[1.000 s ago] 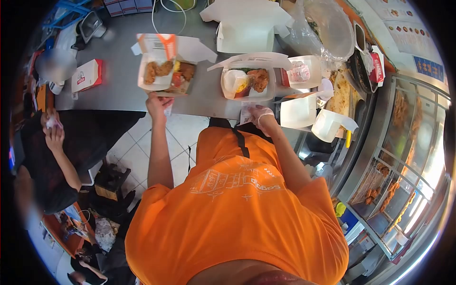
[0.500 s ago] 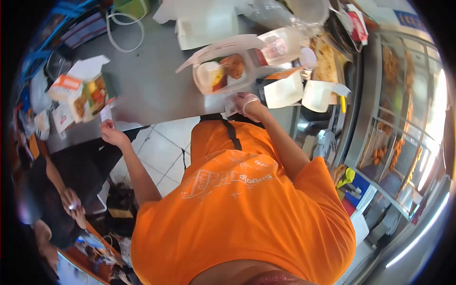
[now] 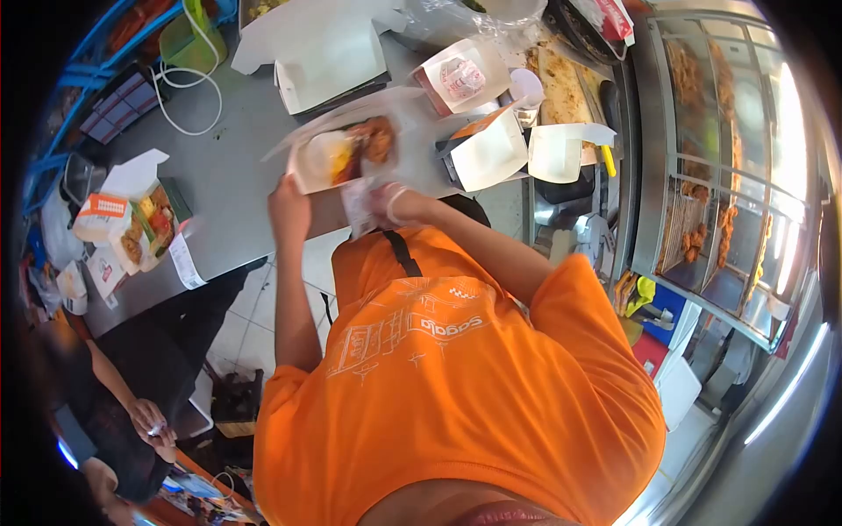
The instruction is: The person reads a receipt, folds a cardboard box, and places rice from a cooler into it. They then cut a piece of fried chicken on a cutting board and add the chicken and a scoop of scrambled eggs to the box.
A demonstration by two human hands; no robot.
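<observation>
An open takeaway box (image 3: 306, 174) with fried chicken, something yellow and red sauce lies on the steel counter, smeared by motion. At its near left corner, my left hand (image 3: 289, 209) is closed on the edge. My right hand (image 3: 395, 203), in a clear plastic glove, is just below the box's near side. It is closed on a white paper slip (image 3: 358, 207) that looks crumpled or blurred; any print is unreadable. Another open food box (image 3: 110, 219) stands at the left, filled with chicken and vegetables. Beside it, a printed receipt (image 3: 184, 261) hangs over the counter's edge.
Empty open boxes (image 3: 329, 74) (image 3: 491, 156) stand behind and to the right. A cutting board (image 3: 561, 83) with crumbs lies farther back. At right is a glass display case (image 3: 710, 175) with chicken. A person in black (image 3: 132, 386) sits at the lower left.
My left hand has left the receipt by the left box and taken the middle box's corner. That box has slid left. My right hand moved left with the paper slip. The view has shifted.
</observation>
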